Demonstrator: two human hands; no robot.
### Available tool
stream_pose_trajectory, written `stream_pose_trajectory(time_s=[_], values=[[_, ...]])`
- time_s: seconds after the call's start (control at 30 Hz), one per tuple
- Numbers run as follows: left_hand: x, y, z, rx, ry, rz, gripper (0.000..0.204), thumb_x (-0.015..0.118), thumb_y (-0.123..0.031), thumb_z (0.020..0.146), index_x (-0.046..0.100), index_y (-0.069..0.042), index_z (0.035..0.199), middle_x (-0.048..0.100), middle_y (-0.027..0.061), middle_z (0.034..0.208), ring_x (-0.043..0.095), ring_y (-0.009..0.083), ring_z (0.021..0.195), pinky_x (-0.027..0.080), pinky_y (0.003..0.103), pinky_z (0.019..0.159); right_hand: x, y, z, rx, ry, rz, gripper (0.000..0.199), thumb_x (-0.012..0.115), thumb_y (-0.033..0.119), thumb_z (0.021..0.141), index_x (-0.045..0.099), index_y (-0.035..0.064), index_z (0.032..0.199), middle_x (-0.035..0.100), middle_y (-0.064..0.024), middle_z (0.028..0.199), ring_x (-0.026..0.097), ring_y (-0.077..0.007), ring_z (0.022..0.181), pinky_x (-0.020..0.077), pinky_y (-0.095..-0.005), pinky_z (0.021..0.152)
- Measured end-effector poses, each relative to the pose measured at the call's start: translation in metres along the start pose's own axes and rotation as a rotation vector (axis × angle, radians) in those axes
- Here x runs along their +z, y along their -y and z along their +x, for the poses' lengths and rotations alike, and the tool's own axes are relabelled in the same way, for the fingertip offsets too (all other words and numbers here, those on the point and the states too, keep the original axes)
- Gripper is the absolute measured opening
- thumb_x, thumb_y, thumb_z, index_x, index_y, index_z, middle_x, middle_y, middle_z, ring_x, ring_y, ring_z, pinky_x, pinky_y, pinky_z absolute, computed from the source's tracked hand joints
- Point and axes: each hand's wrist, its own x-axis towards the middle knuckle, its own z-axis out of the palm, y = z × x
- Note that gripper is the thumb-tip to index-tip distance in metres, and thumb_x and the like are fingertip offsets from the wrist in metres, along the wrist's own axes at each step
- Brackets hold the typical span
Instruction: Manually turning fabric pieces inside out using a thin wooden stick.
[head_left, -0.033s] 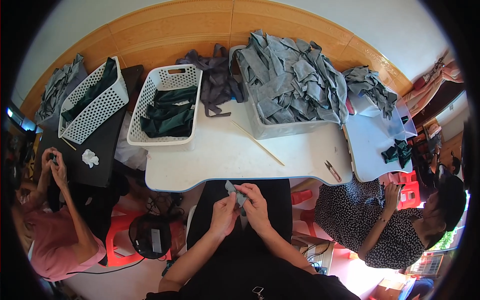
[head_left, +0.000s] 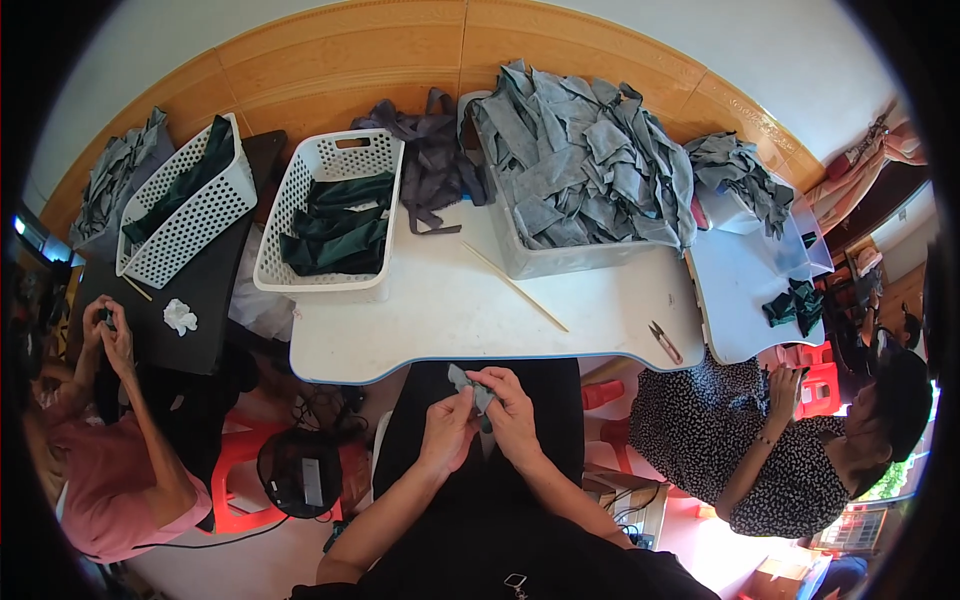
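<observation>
Over my lap, just off the table's front edge, both hands meet on a small grey-green fabric strip (head_left: 481,398). My left hand (head_left: 447,428) pinches it from the left, and my right hand (head_left: 508,408) grips it from the right, thumb and fingers closed. One end of the strip sticks up beyond the fingertips; the rest is partly hidden between the hands. On the white table (head_left: 430,325) lie a thin wooden stick (head_left: 515,287) and a pair of thread snips (head_left: 666,343).
A grey bin (head_left: 580,262) heaped with grey strips stands at the back. Left of it are dark purple strips (head_left: 432,150) and a white perforated basket (head_left: 325,287) of dark green pieces. Co-workers sit on both sides, a pink-shirted person (head_left: 130,480) left and another person (head_left: 790,470) right.
The upper end of the fabric strip has dipped slightly and shifted a little to the left. My hands stay in nearly the same place.
</observation>
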Motion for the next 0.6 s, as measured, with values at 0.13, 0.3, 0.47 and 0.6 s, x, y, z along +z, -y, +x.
stream_pose_trajectory(time_s=[0.13,0.3,0.47,0.6], values=[[0.002,0.001,-0.003,0.009,0.018,0.07,0.022,0.053,-0.024,0.099,0.063,-0.006,0.094,0.063,0.0038,0.095,0.061,0.012,0.089,0.051,0.032,0.08,-0.002,-0.005,0.002,0.069,0.041,0.196,0.022,0.052,0.0,0.088,0.066,-0.0001,0.104,0.057,-0.0054,0.109,0.055,-0.0144,0.1,0.0434,-0.0256,0.087],[0.01,0.013,-0.007,0.159,-0.075,0.179,0.013,0.054,-0.016,0.098,0.06,-0.007,0.105,0.063,0.0032,0.101,0.061,0.0106,0.09,0.051,0.028,0.077,0.002,-0.02,0.009,0.166,-0.088,0.35,0.018,0.054,-0.001,0.088,0.066,-0.0018,0.101,0.058,-0.0035,0.107,0.055,-0.012,0.097,0.0428,-0.0243,0.085],[0.003,0.006,0.0,0.048,-0.047,0.003,0.015,0.056,-0.021,0.097,0.059,-0.009,0.106,0.064,0.0016,0.1,0.061,0.0118,0.091,0.049,0.031,0.08,0.008,-0.026,0.006,0.092,-0.115,0.194,0.016,0.058,0.002,0.087,0.066,-0.0011,0.1,0.059,-0.0038,0.104,0.055,-0.0112,0.096,0.0437,-0.0242,0.082],[0.0,-0.007,0.006,-0.018,0.002,-0.184,0.013,0.06,-0.022,0.095,0.062,-0.01,0.099,0.066,0.0027,0.099,0.062,0.0124,0.091,0.048,0.032,0.081,0.01,-0.023,0.001,0.042,-0.119,0.095,0.015,0.059,0.003,0.087,0.066,0.0004,0.099,0.059,-0.0046,0.103,0.056,-0.0124,0.095,0.0439,-0.0248,0.081]])
